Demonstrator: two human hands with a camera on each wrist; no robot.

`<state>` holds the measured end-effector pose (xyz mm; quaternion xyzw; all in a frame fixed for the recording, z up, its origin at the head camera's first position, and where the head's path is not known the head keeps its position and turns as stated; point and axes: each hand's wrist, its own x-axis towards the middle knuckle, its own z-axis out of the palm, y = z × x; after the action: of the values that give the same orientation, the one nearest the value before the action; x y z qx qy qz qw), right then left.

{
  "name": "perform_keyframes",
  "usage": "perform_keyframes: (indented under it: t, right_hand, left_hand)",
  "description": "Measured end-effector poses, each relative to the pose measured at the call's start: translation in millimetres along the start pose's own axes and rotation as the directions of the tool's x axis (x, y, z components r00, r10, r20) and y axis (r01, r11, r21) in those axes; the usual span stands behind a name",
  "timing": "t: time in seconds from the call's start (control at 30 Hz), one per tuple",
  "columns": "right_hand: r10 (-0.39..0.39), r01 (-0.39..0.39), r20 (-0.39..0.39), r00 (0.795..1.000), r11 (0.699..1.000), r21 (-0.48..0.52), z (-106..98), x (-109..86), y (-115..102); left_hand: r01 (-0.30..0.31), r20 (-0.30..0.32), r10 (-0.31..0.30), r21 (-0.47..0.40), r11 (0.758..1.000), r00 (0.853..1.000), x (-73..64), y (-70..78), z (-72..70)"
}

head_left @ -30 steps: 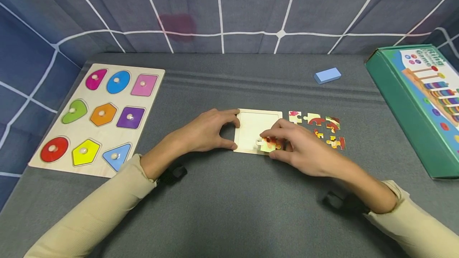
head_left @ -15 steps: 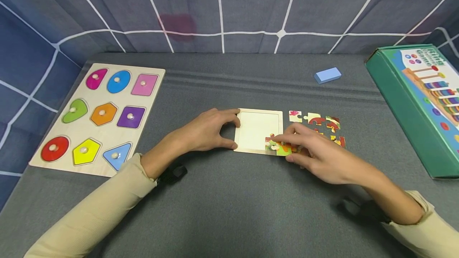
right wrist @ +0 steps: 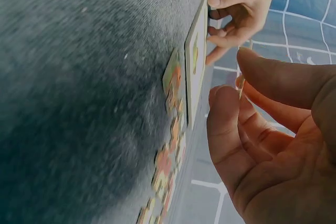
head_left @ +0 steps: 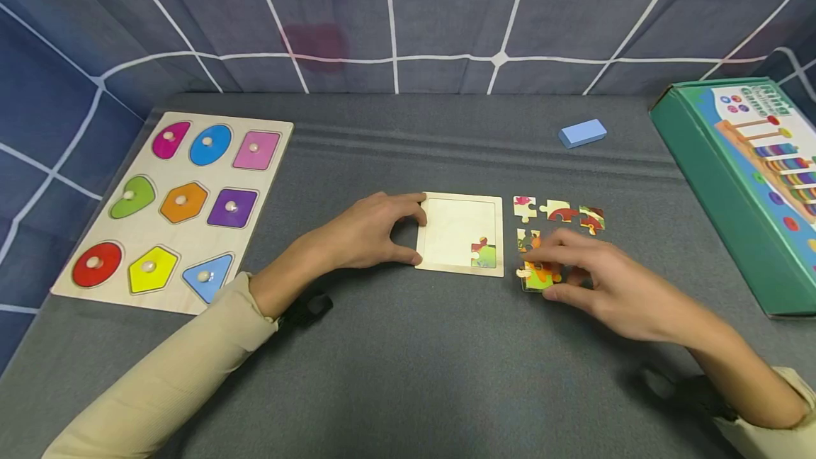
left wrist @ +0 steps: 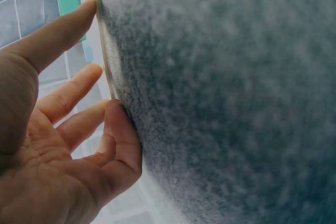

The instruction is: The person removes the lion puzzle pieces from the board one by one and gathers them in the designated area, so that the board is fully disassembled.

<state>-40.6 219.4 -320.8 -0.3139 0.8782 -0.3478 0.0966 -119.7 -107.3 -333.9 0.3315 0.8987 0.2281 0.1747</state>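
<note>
A square wooden puzzle tray point(head_left: 452, 232) lies flat on the table. My left hand point(head_left: 376, 232) touches its left edge with thumb and fingertips spread apart; they also meet that edge in the left wrist view. One puzzle piece point(head_left: 486, 256), green and red, lies in the tray's near right corner. Right of the tray, my right hand point(head_left: 602, 282) pinches an orange and green puzzle piece point(head_left: 538, 277) between thumb and fingers. That piece shows edge-on in the right wrist view and stands clear of the table. Several loose puzzle pieces point(head_left: 559, 212) lie beyond; the hand partly covers them.
A wooden shape board point(head_left: 153, 161) with coloured knobbed shapes lies at the left. One blue block point(head_left: 583, 134) rests at the back right, and a green toy box point(head_left: 714, 211) stands at the right edge. Behind everything rises a blue-grey cloth with white grid lines.
My right hand has moved right, out of the tray, carrying the orange and green puzzle piece to the loose pieces. The piece in the tray corner is uncovered. My left hand stays put.
</note>
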Motion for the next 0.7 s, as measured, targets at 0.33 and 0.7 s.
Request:
perform_keyframes:
  t: [0.33, 0.7]
  right_hand:
    - [0.038, -0.04, -0.025, 0.999, 0.997, -0.072, -4.1, -18.2, 8.1]
    - [0.078, -0.084, -0.042, 0.996, 0.982, -0.171, -2.0, -29.4, 20.3]
  left_hand:
    - [0.015, 0.007, -0.015, 0.003, 1.0, 1.0, -1.2, 2.9, -2.2]
    - [0.02, 0.01, -0.02, 0.011, 1.0, 1.0, 0.3, 0.8, -0.1]
